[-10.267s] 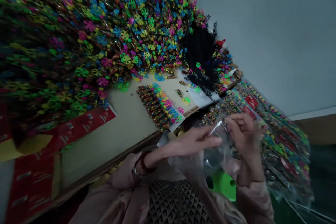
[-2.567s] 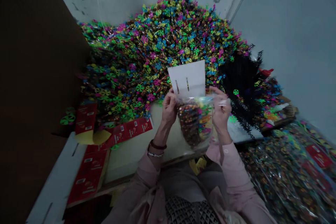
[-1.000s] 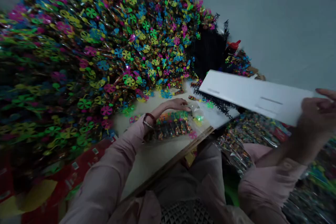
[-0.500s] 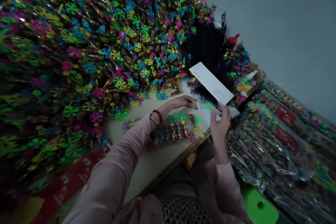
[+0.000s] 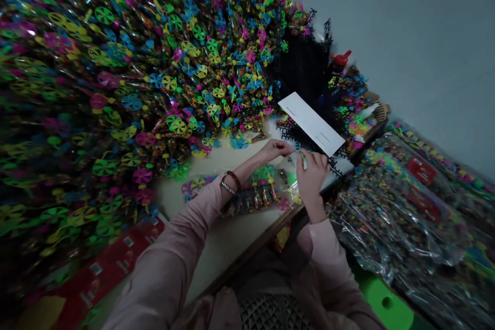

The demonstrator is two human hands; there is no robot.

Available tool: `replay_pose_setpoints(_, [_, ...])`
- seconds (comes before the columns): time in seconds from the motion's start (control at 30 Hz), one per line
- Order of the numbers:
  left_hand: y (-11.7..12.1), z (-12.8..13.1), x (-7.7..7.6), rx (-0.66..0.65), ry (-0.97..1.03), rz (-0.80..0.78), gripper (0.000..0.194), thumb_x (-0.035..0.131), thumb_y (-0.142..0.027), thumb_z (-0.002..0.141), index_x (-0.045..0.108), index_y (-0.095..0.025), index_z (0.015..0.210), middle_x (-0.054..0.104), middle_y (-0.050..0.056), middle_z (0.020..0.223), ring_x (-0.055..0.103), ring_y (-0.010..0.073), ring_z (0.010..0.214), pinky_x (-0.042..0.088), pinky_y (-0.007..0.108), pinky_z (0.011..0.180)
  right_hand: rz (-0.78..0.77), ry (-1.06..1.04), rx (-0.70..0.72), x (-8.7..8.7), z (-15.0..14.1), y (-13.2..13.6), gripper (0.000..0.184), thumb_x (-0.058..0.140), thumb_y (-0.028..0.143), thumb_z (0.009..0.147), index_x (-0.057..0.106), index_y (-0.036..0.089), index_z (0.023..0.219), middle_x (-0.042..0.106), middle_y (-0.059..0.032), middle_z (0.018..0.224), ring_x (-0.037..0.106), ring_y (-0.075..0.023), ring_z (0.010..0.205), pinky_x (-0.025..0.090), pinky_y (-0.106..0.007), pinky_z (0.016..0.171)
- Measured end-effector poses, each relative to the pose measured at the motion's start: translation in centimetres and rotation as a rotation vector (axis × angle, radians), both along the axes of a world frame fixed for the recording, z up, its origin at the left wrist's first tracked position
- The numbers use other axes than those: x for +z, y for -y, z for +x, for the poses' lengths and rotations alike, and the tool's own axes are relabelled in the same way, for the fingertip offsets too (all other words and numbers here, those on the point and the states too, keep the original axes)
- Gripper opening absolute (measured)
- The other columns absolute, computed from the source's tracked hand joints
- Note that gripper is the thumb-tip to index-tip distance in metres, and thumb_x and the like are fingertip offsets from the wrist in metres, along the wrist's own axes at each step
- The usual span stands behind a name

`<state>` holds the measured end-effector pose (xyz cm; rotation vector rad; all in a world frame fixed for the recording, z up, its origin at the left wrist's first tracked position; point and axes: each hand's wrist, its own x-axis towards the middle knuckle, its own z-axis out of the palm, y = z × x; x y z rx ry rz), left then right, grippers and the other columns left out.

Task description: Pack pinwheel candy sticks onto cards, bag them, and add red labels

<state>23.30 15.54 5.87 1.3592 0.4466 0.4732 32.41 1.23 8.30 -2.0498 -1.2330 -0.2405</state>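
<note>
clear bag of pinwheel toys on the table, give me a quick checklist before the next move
1. Clear bag lying on the table: ok.
2. Pinwheel toys side by side: ok for those that show.
3. Whole bag in plain sight: not ok, the left forearm crosses the view.
4. Left hand and right hand gripping the film: cannot tell, they are close together at its right end.
5. White card out of both hands: ok, it lies across black plastic pieces.
</note>
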Motion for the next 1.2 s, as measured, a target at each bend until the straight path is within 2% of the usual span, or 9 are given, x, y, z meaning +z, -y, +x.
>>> replay_pose_setpoints(0.23, [0.4, -0.4, 1.2, -0.016, -0.137, 0.297, 0.035, 0.065, -0.043, 0.074, 0.071, -0.009, 0.072, 0.055, -0.001, 0.056, 0.041, 0.0079, 0.053, 0.031, 0.023, 0.053, -0.248, 0.137, 0.034, 0.5, -1.5, -1.7, 0.029, 0.039, 0.023, 0.092, 0.067, 0.016, 0.089, 0.064, -0.0141, 0.088, 0.047, -0.0284, 0.096, 0.032, -0.044, 0.084])
replay_pose_setpoints(0.4, [0.5, -1.0, 1.2, 0.025, -0.182, 0.361, 0.030, 0.066, -0.039, 0.072, 0.069, -0.009, 0.066, 0.054, -0.002, 0.054, 0.042, 0.0082, 0.053, 0.030, 0.023, 0.053, 0.077, -0.360, -0.076, -0.9, 3.2, -1.8, 0.011, 0.055, 0.026, 0.074, 0.061, 0.018, 0.068, 0.061, -0.0064, 0.070, 0.054, -0.0230, 0.079, 0.040, -0.041, 0.082])
replay_pose_setpoints(0.47, [-0.4, -1.7, 0.7, 0.117, -0.117, 0.292, 0.028, 0.066, -0.038, 0.073, 0.068, -0.010, 0.069, 0.059, 0.000, 0.060, 0.049, 0.0098, 0.057, 0.036, 0.023, 0.057, 0.303, -0.666, -0.177, -0.6, 5.8, 0.1, 0.011, 0.057, 0.030, 0.069, 0.058, 0.019, 0.068, 0.059, -0.0035, 0.068, 0.055, -0.0200, 0.070, 0.044, -0.038, 0.074])
replay_pose_setpoints(0.57, [-2.8, -3.2, 0.0, 0.278, 0.028, 0.133, 0.028, 0.069, -0.040, 0.073, 0.066, -0.012, 0.071, 0.063, 0.002, 0.069, 0.056, 0.0118, 0.067, 0.043, 0.025, 0.068, 0.533, -0.886, -0.110, 1.6, 8.9, 5.6, 0.014, 0.053, 0.035, 0.072, 0.051, 0.021, 0.074, 0.056, -0.0006, 0.073, 0.054, -0.0150, 0.064, 0.045, -0.031, 0.061])
replay_pose_setpoints(0.73, [-6.1, -4.3, -0.3, 0.248, 0.141, -0.058, 0.035, 0.071, -0.047, 0.073, 0.062, -0.014, 0.076, 0.064, 0.002, 0.074, 0.057, 0.0101, 0.066, 0.045, 0.024, 0.066, 0.593, -0.920, 0.081, 5.4, 9.8, 12.6, 0.010, 0.043, 0.032, 0.084, 0.051, 0.025, 0.084, 0.023, 0.0081, 0.057, 0.017, -0.0070, 0.042, 0.018, -0.019, 0.039])
replay_pose_setpoints(0.83, [-7.0, -3.6, -0.1, 0.219, 0.176, -0.064, 0.034, 0.073, -0.046, 0.073, 0.062, -0.014, 0.075, 0.063, 0.002, 0.072, 0.055, 0.0092, 0.062, 0.043, 0.023, 0.062, 0.318, -0.926, 0.125, 4.1, 8.5, 9.9, 0.027, 0.057, 0.042, 0.079, 0.054, 0.023, 0.099, 0.029, 0.0099, 0.054, 0.021, -0.0065, 0.041, 0.016, -0.020, 0.037])
replay_pose_setpoints(0.97, [-7.8, -2.8, 0.2, 0.185, 0.175, -0.017, 0.033, 0.073, -0.043, 0.073, 0.062, -0.013, 0.072, 0.063, 0.003, 0.069, 0.056, 0.0103, 0.064, 0.043, 0.024, 0.063, -0.079, -0.786, 0.134, -0.3, 7.2, 2.0, 0.059, 0.077, 0.042, 0.059, 0.055, 0.019, 0.109, 0.050, 0.0068, 0.066, 0.043, -0.0083, 0.055, 0.032, -0.020, 0.047])
replay_pose_setpoints(1.07, [-8.4, -3.6, 0.3, 0.150, 0.164, -0.014, 0.032, 0.074, -0.043, 0.072, 0.062, -0.013, 0.074, 0.063, 0.003, 0.071, 0.057, 0.0114, 0.067, 0.044, 0.026, 0.067, -0.125, -0.803, 0.201, -2.4, 6.4, -1.8, 0.043, 0.071, 0.047, 0.063, 0.059, 0.016, 0.091, 0.051, 0.0044, 0.068, 0.046, -0.0097, 0.061, 0.036, -0.022, 0.055])
replay_pose_setpoints(1.2, [-9.4, -6.6, 0.3, 0.126, 0.094, 0.117, 0.032, 0.073, -0.043, 0.073, 0.065, -0.014, 0.080, 0.065, 0.003, 0.081, 0.057, 0.0116, 0.073, 0.043, 0.025, 0.072, -0.073, -0.703, 0.363, -2.3, 4.5, -1.2, 0.032, 0.061, 0.049, 0.074, 0.057, 0.017, 0.078, 0.054, 0.0023, 0.070, 0.048, -0.0110, 0.065, 0.038, -0.024, 0.062])
